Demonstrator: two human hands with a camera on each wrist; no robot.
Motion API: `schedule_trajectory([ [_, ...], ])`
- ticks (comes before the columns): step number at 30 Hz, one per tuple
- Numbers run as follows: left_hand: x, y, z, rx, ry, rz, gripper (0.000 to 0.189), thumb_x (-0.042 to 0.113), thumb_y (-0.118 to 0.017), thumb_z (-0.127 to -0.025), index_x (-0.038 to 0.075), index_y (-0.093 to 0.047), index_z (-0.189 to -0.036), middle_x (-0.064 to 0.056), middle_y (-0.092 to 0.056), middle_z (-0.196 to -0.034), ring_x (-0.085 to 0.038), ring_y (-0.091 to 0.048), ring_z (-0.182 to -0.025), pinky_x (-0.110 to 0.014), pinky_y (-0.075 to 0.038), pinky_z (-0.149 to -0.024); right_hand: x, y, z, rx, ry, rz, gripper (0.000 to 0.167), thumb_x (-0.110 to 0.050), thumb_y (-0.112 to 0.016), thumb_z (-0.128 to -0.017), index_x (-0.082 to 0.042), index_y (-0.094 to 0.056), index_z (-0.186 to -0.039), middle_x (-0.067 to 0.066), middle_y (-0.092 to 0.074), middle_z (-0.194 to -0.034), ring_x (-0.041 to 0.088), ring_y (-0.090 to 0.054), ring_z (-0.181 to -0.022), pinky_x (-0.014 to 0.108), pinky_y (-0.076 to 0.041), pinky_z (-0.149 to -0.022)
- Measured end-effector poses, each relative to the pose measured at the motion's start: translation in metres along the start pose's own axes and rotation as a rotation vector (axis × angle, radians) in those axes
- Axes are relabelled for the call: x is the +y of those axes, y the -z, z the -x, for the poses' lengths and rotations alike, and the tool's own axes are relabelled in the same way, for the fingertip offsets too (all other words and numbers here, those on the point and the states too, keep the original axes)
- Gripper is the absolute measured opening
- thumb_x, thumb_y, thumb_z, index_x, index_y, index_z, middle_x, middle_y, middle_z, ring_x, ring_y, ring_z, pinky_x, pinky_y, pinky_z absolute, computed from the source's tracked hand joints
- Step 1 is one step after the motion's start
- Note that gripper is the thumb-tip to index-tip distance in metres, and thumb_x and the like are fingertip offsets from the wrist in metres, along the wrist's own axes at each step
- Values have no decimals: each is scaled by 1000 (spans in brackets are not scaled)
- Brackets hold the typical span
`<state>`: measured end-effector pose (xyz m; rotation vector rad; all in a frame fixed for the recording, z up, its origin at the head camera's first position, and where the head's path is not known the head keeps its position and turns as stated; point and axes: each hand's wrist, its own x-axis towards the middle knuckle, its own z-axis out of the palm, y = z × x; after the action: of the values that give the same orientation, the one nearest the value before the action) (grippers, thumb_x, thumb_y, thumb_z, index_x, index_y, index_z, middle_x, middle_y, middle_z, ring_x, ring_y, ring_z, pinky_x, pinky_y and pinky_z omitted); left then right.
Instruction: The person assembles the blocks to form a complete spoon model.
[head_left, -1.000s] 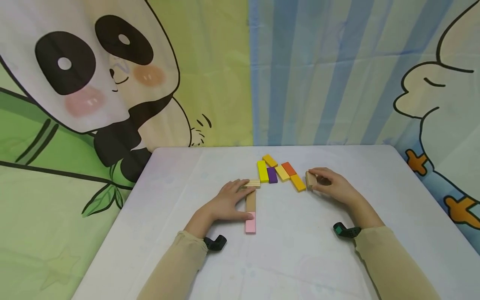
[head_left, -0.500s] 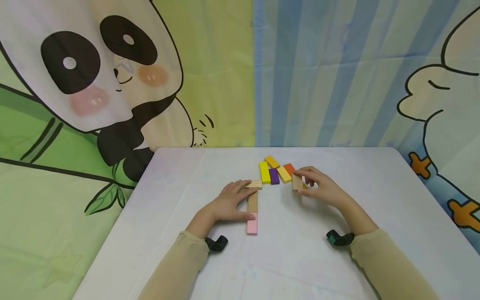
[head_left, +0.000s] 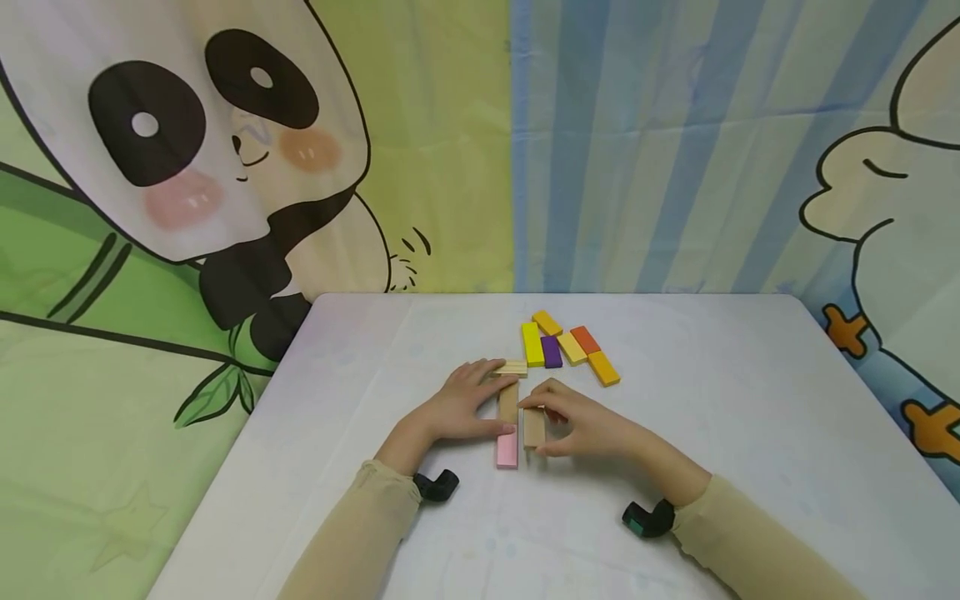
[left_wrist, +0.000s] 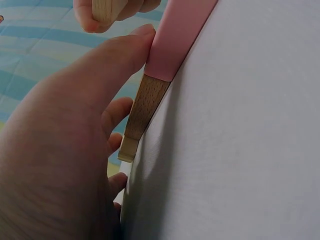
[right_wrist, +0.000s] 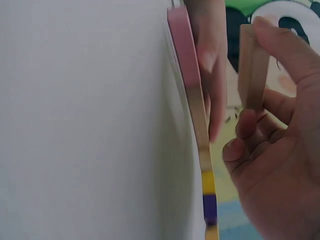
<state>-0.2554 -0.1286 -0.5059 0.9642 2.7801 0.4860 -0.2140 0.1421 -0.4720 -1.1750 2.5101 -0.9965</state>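
In the head view, my left hand [head_left: 459, 408] lies over a row of blocks with its fingers spread. Its thumb touches the pink block [head_left: 507, 451]; its fingertips reach the brown wooden block [head_left: 508, 405] and the pale wooden block [head_left: 516, 367] set crosswise at the far end. My right hand [head_left: 596, 425] pinches another plain wooden block [head_left: 534, 429] between thumb and fingertips, just right of the row. In the right wrist view this held block [right_wrist: 253, 67] is raised off the table. The left wrist view shows the left thumb against the pink block's [left_wrist: 180, 40] edge.
Behind the row lie a yellow block [head_left: 532, 344], a purple block [head_left: 551, 352], an orange-yellow block [head_left: 547, 322], a light yellow block [head_left: 572, 349], a red-orange block [head_left: 586, 339] and an amber block [head_left: 603, 368]. The white table [head_left: 675, 333] ends at a printed cloth backdrop.
My right hand has carried the wooden block leftward and nearer, from beside the amber block to beside the row. My left hand has stayed in place on the row.
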Motion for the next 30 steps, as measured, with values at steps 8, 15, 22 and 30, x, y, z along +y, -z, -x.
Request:
schedule_trajectory([
  [8, -1, 0, 0, -6, -13, -36, 80, 74, -51, -86, 40, -27, -155, 5, -13, -166, -28, -13, -154, -52, -9, -124, -19, -31, -6, -91, 34, -51, 64, -51, -76, -82, -25, -56, -136, -15, -47, -127, 6, -50, -112, 25, -47, -98],
  [15, -4, -3, -2, -12, -25, -44, 79, 66, -56, -87, 40, -26, -155, 5, -12, -167, -28, -12, -154, -51, -9, -125, -24, -51, -4, -94, 128, -17, 65, -54, -74, -82, -20, -56, -134, -12, -47, -130, 5, -45, -127, 32, -41, -111],
  [22, -7, -5, -4, -14, -32, -53, 79, 68, -55, -88, 42, -25, -155, 5, -11, -167, -28, -12, -154, -51, -8, -125, -28, -59, -3, -86, 183, 71, 64, -59, -72, -81, -20, -58, -130, -10, -48, -129, 12, -46, -131, 37, -40, -114],
  [30, -7, -5, -3, -5, -29, -40, 78, 65, -57, -88, 42, -25, -155, 6, -11, -167, -27, -12, -154, -51, -8, -125, -32, -62, -3, -64, 176, 239, 68, -66, -73, -76, -22, -60, -127, -9, -47, -126, 6, -49, -116, 31, -46, -105],
])
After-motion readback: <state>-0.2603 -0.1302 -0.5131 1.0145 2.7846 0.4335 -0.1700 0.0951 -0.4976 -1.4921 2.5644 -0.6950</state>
